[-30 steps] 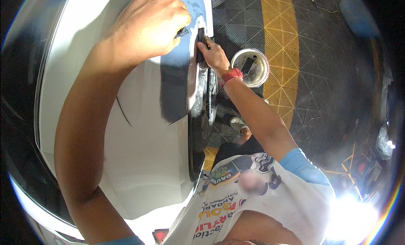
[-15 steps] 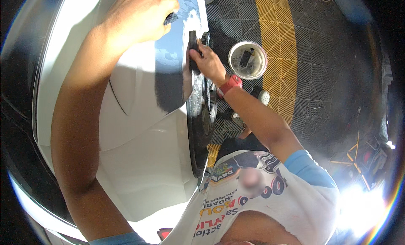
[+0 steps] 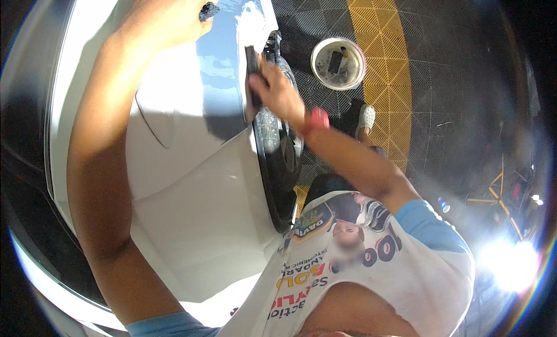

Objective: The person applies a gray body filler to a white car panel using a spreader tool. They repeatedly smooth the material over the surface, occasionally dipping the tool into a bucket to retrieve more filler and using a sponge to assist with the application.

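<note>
My left hand [image 3: 168,15] is closed around a dark, crumpled piece [image 3: 209,11], possibly a sponge or cloth, over the white car's body panel [image 3: 197,203]. With my right hand [image 3: 281,93], slightly smeared by motion, I grip a dark, narrow block [image 3: 252,64] that looks like a sanding block. It lies against the outer edge of a wet grey-blue patch [image 3: 223,84] on the panel, just above the wheel [image 3: 288,148]. Bright glare covers part of the patch beside the block. My right fingers partly hide the block's lower end.
A round white bucket [image 3: 314,52] with cloudy liquid and a dark block [image 3: 335,63] stands on the black tiled floor [image 3: 444,81], right of the wheel. A yellow tile strip [image 3: 386,76] runs past it. One shoe [image 3: 366,116] shows below the bucket. A bright lamp [image 3: 509,266] shines at lower right.
The view has shifted somewhat. My right hand has slid the block a little along the patch's edge toward me. My left hand keeps its grip, and the shoe has moved.
</note>
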`<state>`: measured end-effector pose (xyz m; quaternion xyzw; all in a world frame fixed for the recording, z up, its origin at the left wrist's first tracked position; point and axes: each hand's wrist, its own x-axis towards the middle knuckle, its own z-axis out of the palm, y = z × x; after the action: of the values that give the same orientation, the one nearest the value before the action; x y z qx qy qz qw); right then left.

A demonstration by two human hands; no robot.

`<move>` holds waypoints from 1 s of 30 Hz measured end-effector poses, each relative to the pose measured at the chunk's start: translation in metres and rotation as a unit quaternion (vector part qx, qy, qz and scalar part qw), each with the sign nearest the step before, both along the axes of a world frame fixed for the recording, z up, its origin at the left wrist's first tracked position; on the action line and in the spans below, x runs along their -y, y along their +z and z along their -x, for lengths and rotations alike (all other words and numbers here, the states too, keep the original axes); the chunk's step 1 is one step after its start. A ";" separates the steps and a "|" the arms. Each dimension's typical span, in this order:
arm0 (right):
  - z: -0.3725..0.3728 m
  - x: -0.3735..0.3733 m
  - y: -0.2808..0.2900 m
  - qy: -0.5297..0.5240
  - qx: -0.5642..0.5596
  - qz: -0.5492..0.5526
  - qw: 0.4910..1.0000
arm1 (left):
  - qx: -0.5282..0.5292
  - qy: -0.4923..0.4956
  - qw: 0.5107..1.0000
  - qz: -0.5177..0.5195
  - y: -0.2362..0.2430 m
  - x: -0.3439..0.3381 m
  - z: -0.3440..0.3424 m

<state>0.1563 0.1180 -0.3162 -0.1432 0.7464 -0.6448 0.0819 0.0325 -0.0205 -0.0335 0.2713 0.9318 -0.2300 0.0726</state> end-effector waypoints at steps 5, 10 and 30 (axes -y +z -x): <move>-0.095 -0.053 0.063 0.085 0.017 0.017 0.996 | -0.029 -0.002 0.999 0.020 0.000 0.004 -0.009; 0.039 0.004 -0.012 0.031 0.079 -0.029 0.996 | -0.039 0.017 0.998 0.039 0.004 -0.013 0.000; -0.066 -0.029 0.073 0.014 -0.020 0.000 1.000 | 0.009 -0.004 1.000 0.022 0.009 -0.008 -0.011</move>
<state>0.2219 0.1467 -0.2434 -0.1670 0.7456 -0.6406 0.0759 0.0434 -0.0129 -0.0244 0.2755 0.9247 -0.2483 0.0855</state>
